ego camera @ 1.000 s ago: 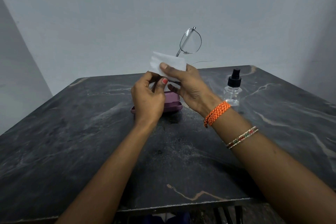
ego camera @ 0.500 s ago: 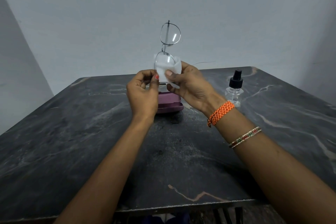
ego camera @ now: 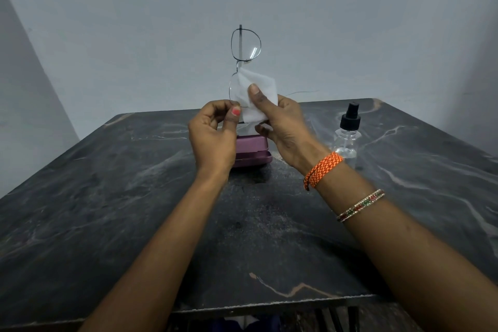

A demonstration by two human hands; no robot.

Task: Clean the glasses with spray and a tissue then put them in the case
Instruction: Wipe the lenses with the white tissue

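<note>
Glasses (ego camera: 244, 47) stand on end above the dark marbled table (ego camera: 113, 197), one lens clear of both hands at the top and the lower lens wrapped in the white tissue (ego camera: 258, 89). At the lower rim the left hand (ego camera: 213, 140) is curled closed, pinching the frame between thumb and fingers, while the right hand (ego camera: 283, 127) is closed on the tissue, thumb pressed on its near face against the lower lens. Just behind and below the hands the purple case (ego camera: 252, 152) lies shut on the table, and the spray bottle (ego camera: 347, 135) stands upright to the right of the right wrist, apart from it.
</note>
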